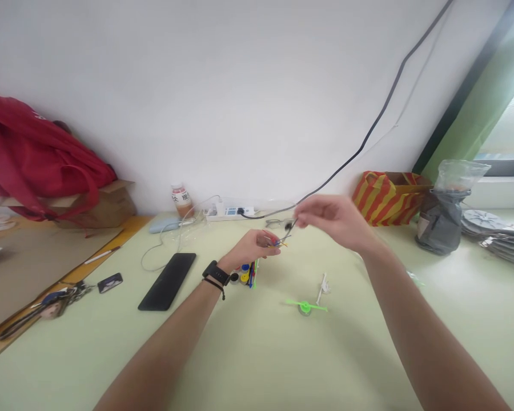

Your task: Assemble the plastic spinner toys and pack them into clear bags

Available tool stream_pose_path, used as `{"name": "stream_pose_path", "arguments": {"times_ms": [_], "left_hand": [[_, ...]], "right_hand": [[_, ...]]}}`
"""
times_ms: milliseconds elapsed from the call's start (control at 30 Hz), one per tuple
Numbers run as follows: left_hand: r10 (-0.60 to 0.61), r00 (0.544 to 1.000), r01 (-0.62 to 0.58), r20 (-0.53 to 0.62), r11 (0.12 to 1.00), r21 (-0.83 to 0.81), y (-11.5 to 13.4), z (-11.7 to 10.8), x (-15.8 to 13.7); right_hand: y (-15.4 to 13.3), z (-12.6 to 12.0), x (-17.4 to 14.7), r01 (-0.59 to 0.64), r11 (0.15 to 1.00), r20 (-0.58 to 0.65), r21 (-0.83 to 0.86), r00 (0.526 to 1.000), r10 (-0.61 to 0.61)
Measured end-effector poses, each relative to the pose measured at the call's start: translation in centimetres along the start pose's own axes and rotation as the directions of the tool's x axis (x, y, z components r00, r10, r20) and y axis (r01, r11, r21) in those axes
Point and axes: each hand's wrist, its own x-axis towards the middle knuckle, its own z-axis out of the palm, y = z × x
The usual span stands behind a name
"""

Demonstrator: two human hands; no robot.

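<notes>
At left hand [253, 248], coloured tips [284, 245] rightward

Soft, fairly bright light fills the scene; the window [512, 123] at far right glares pale. Diffuse shadow falls on the near worktop [240, 359] beside the right arm [411, 302]. The right hand [332, 221] is slightly blurred, the small coloured parts [274, 242] lack crispness, and wide-angle distortion stretches both sides.

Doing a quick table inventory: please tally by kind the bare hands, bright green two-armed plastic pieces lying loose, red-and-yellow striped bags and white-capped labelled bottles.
Bare left hand and right hand: 2
Bright green two-armed plastic piece: 1
Red-and-yellow striped bag: 1
White-capped labelled bottle: 1
Total: 5
</notes>
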Motion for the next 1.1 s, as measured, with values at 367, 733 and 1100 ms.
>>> {"name": "stream_pose_path", "arguments": {"times_ms": [367, 733, 1100], "left_hand": [[0.059, 0.996, -0.061, 0.067, 0.998, 0.029, 1.0, 0.8, -0.3], [0.144, 0.989, -0.145, 0.033, 0.989, 0.037, 1.4, 1.3, -0.4], [0.146, 0.989, -0.147, 0.031, 0.989, 0.032, 1.5, 0.7, -0.4]], "right_hand": [[0.4, -0.4, 0.0, 0.081, 0.955, -0.235, -0.285, 0.960, -0.151], [0.5, 0.3, 0.0, -0.064, 0.806, -0.033, -0.588, 0.998, 0.056], [-0.7, 0.5, -0.4, -0.059, 0.751, 0.036, -0.658, 0.993, 0.110]]}}
